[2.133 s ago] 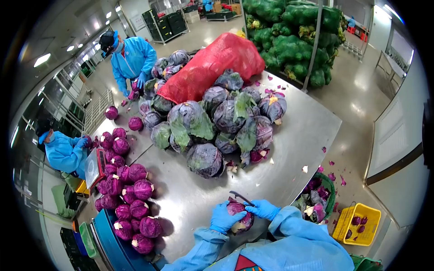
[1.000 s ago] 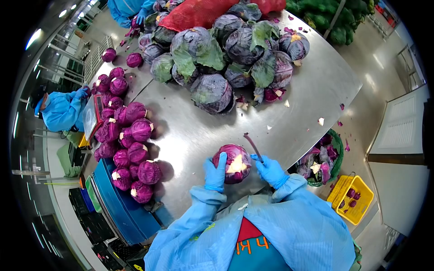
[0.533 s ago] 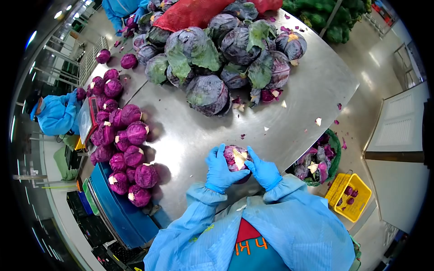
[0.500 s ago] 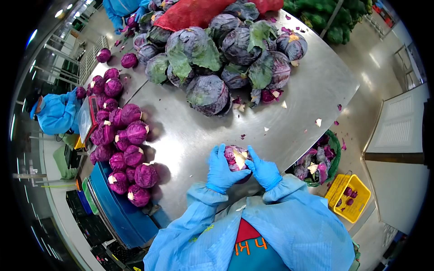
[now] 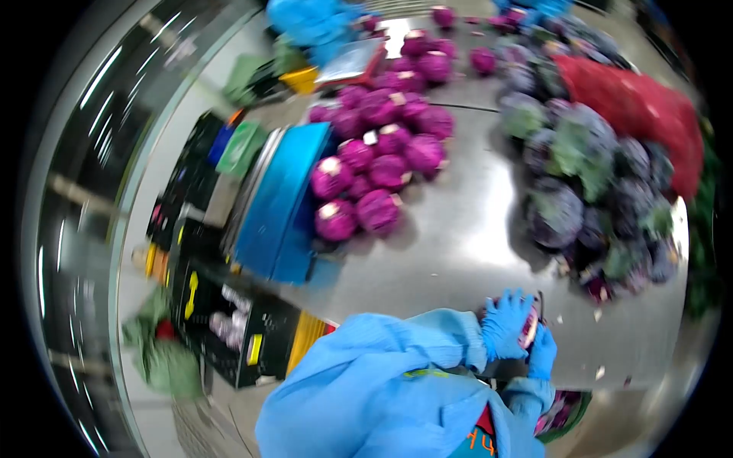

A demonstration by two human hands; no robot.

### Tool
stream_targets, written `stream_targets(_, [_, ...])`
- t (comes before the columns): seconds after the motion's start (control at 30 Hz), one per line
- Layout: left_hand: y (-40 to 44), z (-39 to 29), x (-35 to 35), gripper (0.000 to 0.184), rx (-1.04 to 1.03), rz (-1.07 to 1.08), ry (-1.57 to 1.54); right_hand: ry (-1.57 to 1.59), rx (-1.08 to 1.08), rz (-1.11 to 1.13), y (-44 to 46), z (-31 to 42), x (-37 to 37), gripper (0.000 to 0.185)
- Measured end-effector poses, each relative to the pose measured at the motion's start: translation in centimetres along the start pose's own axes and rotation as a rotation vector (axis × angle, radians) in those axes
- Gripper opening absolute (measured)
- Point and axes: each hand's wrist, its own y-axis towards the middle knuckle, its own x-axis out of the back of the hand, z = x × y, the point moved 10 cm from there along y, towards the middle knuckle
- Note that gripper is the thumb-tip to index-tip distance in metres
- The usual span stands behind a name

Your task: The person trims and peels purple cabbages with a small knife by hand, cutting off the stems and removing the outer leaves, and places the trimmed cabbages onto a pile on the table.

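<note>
A red cabbage is between my blue-gloved hands over the near edge of the metal table, mostly hidden by the gloves; a pale patch shows on it. My left hand wraps over its left and top side. From the lower right my right hand presses against it, fingers bent. A thin dark shape sticks up beside the cabbage, too blurred to name. Trimmed red cabbages lie piled on the left of the table. Untrimmed cabbages with dull outer leaves are heaped to the right.
A red mesh sack lies on the far heap. Left stand a blue bin, a scale and black crates. Leaf scraps dot the metal table. Below is a leaf-filled basket. Co-workers' blue sleeves show at the top.
My view has swung left, so the table's contents appear shifted right and the crates show. Both hands still hold the cabbage, now turned, with the left hand more over its top.
</note>
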Motion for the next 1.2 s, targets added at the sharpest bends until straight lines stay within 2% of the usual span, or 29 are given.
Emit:
stream_targets(0.07, [-0.3,1.2,1.1,0.117,0.011,0.029,-0.054,0.207,-0.175,0.023,-0.3,0.0,-0.9,0.036])
stream_targets(0.13, [-0.8,2.0,1.4,0.118,-0.022,0.005,-0.141,0.009,-0.244,0.065,-0.9,2.8,-1.5,0.035])
stream_targets(0.17, [-1.3,2.3,2.2,0.114,-0.027,-0.044,-0.152,0.026,-0.205,0.035,0.2,1.7,-1.2,0.035])
stream_targets(0.23, [-1.4,4.1,2.2,0.113,-0.173,-0.187,-0.312,0.067,-0.132,-0.059,2.3,-1.4,0.3,0.034])
stream_targets(0.27, [-1.4,5.5,1.4,0.112,-0.258,-0.252,-0.390,0.019,-0.269,-0.061,1.3,-0.6,0.7,0.033])
stream_targets(0.3, [-1.7,7.2,1.0,0.110,-0.408,-0.291,-0.505,0.145,-0.208,-0.057,1.6,-2.9,1.5,0.033])
stream_targets(0.33, [-2.5,8.9,1.0,0.111,-0.328,-0.125,-0.807,0.281,-0.138,-0.068,2.7,-6.5,2.4,0.033])
stream_targets(0.37, [-2.8,10.5,-0.7,0.111,-0.320,-0.091,-0.861,0.246,-0.151,-0.104,2.6,-8.1,3.4,0.033])
stream_targets(0.43, [-4.1,13.0,-1.6,0.112,-0.278,-0.178,-0.840,0.115,-0.221,-0.277,-0.2,-11.3,8.7,0.033])
stream_targets(0.47, [-4.5,14.0,-2.2,0.114,-0.204,-0.173,-0.945,0.237,-0.197,-0.352,-2.6,-10.3,10.1,0.033])
stream_targets(0.5, [-4.7,14.5,-2.5,0.115,-0.075,-0.162,-1.055,0.199,-0.169,-0.431,-4.2,-11.7,13.0,0.032])
stream_targets(0.53, [-4.7,14.8,-2.8,0.112,-0.047,-0.219,-1.173,0.156,-0.247,-0.471,-6.1,-13.5,15.5,0.033])
stream_targets(0.57, [-3.8,15.9,-3.8,0.109,-0.041,-0.333,-1.148,-0.076,-0.334,-0.541,-8.4,-14.0,18.4,0.035])
stream_targets(0.6, [-3.7,15.2,-3.4,0.107,0.065,-0.289,-1.302,-0.132,-0.357,-0.571,-10.5,-12.9,19.8,0.039])
stream_targets(0.67, [-3.0,15.3,-3.4,0.110,-0.003,-0.438,-1.085,-0.469,-0.350,-0.745,-14.6,-12.7,23.6,0.049])
stream_targets(0.7, [-3.1,14.0,-2.4,0.105,-0.022,-0.504,-0.946,-0.801,-0.602,-0.757,-16.6,-9.3,23.4,0.062])
stream_targets(0.73, [-3.6,11.9,-0.9,0.101,-0.042,-0.571,-0.803,-0.825,-0.749,-0.761,-18.2,-7.5,22.9,0.077])
stream_targets(0.77, [-4.3,10.0,0.5,0.097,-0.071,-0.639,-0.661,-0.839,-0.787,-0.773,-18.8,-6.5,22.1,0.078])
stream_targets(0.83, [-4.2,7.8,0.8,0.093,-0.084,-0.587,-0.602,-0.807,-0.791,-0.813,-19.8,-4.8,21.0,0.077])
stream_targets(0.87, [-3.5,6.1,0.7,0.091,-0.131,-0.544,-0.594,-0.761,-0.762,-0.866,-20.2,-4.6,20.4,0.076])
stream_targets(0.9, [-3.0,5.8,-0.3,0.086,-0.108,-0.459,-0.853,-0.743,-0.691,-0.895,-20.5,-3.7,19.7,0.068])
stream_targets(0.93, [-2.3,6.6,-1.6,0.081,-0.069,-0.322,-1.095,-0.787,-0.662,-0.760,-19.3,-3.5,18.1,0.055])
stream_targets(1.0, [-1.2,7.6,-0.6,0.067,-0.336,-0.408,-0.292,-0.714,-0.432,-0.634,-14.3,-7.0,14.0,0.038])
stream_targets(1.03, [-2.0,5.5,0.8,0.068,-0.445,-0.458,-0.423,-0.666,-0.324,-0.563,-12.6,-5.3,11.9,0.034])
stream_targets(1.07, [-3.1,4.8,3.2,0.069,-0.526,-0.513,-0.552,-0.319,-0.114,-0.523,-11.9,-3.1,8.3,0.038])
stream_targets(1.1, [-3.5,2.2,2.7,0.071,-0.565,-0.308,-0.535,-0.271,-0.255,-0.465,-11.9,-3.2,6.8,0.039])
stream_targets(1.13, [-3.1,1.2,2.7,0.074,-0.586,-0.143,-0.483,-0.194,-0.009,-0.376,-10.5,-1.2,3.8,0.038])
stream_targets(1.17, [-2.5,1.0,1.3,0.074,-0.658,0.051,-0.337,-0.174,0.216,-0.390,-8.3,-2.4,0.4,0.044])
stream_targets(1.2, [-2.0,0.9,1.0,0.076,-0.727,0.160,-0.286,0.218,-0.187,-0.077,-9.3,-0.5,-2.8,0.055])
